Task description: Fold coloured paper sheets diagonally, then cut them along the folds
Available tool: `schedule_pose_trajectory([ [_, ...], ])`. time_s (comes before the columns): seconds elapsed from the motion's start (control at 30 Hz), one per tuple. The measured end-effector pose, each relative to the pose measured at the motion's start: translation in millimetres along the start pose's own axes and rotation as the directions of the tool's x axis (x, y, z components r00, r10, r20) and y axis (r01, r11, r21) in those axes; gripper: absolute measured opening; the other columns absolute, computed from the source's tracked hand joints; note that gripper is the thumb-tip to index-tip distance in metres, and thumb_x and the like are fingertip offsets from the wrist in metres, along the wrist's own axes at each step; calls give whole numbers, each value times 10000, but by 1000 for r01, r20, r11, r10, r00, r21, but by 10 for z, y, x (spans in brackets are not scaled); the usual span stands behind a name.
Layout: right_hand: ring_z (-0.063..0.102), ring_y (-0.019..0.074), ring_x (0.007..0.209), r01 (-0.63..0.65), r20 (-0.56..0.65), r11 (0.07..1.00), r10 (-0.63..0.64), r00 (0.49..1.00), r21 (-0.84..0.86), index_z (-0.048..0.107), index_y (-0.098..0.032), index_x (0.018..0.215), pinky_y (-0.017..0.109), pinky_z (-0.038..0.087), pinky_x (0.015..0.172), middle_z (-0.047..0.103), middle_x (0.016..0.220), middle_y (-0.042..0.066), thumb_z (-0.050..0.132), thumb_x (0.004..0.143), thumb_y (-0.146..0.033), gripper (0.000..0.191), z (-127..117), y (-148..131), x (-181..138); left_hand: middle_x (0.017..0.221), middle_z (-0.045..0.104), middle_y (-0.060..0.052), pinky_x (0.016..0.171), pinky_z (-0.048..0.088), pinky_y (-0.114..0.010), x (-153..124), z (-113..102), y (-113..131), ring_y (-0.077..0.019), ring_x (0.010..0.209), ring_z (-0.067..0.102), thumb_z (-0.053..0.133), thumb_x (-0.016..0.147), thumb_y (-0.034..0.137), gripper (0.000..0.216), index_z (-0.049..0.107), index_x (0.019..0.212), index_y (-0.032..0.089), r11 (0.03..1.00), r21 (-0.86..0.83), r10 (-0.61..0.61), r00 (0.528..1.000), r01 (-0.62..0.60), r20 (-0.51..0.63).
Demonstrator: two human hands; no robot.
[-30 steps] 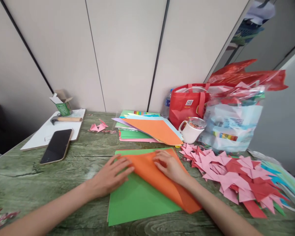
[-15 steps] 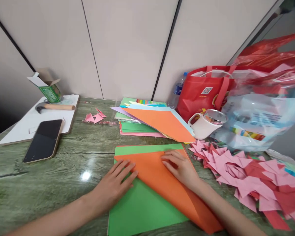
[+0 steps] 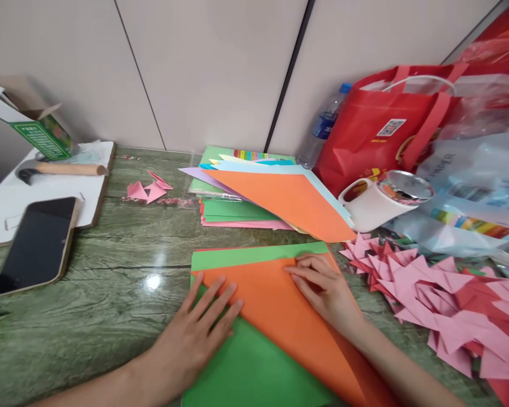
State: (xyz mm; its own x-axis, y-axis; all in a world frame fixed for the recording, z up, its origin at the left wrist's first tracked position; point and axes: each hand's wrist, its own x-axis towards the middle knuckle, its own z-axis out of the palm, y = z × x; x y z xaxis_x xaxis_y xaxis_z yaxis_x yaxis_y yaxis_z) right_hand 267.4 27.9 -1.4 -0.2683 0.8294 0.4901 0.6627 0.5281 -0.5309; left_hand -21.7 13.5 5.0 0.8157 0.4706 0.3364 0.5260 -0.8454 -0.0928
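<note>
An orange sheet of paper, folded over diagonally, lies on a stack of green paper at the front of the table. My left hand lies open with fingers spread, its tips on the left part of the fold and the green sheet. Close to the orange sheet's upper edge, my right hand has its fingers curled together, thumb and forefinger at the paper. The sheet's lower right corner runs under my right forearm and out of view.
Behind is a paper pile topped by a folded orange sheet. At right stand a white mug, red bag, bottle and heaped pink folded pieces. A phone, hammer and green box are at left.
The view has shifted closer. My left fingers have spread wider on the orange sheet, and my right thumb and fingers have drawn together near its upper edge.
</note>
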Motion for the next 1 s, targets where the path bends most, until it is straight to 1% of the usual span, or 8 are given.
schedule_pose_trajectory([
  [0.1,584,195,846,4,-2,1000,-4,1000,-14,674,-243,1022,320,504,693,595,801,50,522,856,-88,273,-7,-13,8,1344,520,-125,1094,184,-558,-6,6,-4,-322,1279,417,460,910,147,389,489,1297,127,1000,-23,2,1000,-1,28],
  [0.37,589,196,846,-4,-13,999,4,1000,-37,690,-258,1001,325,502,699,605,810,50,520,858,-110,266,1,-19,1,1309,551,-135,1090,196,-561,-12,19,-8,-309,1263,443,465,920,201,365,510,1277,139,999,-47,-2,999,4,35],
  [0.57,574,187,825,5,-28,1000,-6,1000,-20,683,-248,999,310,493,684,596,796,46,528,849,-84,271,12,-27,2,1297,564,-133,1098,174,-570,15,-6,2,-297,1255,458,439,929,179,342,532,1255,135,999,-48,-16,1000,16,-7],
  [0.8,578,197,842,-18,-33,999,17,999,-28,681,-241,1016,329,491,708,602,783,43,529,852,-106,261,19,-18,-9,1320,543,-132,1096,179,-582,-14,28,2,-302,1273,435,444,923,174,364,511,1279,135,999,-42,-18,1000,17,-3],
  [1.0,584,211,850,-31,-51,996,27,998,-78,691,-250,1001,374,493,747,603,778,44,542,854,-132,241,16,-7,-17,1354,507,-148,1074,200,-620,-32,38,-11,-329,1289,407,470,901,154,418,466,1318,127,1000,7,25,997,-25,71],
])
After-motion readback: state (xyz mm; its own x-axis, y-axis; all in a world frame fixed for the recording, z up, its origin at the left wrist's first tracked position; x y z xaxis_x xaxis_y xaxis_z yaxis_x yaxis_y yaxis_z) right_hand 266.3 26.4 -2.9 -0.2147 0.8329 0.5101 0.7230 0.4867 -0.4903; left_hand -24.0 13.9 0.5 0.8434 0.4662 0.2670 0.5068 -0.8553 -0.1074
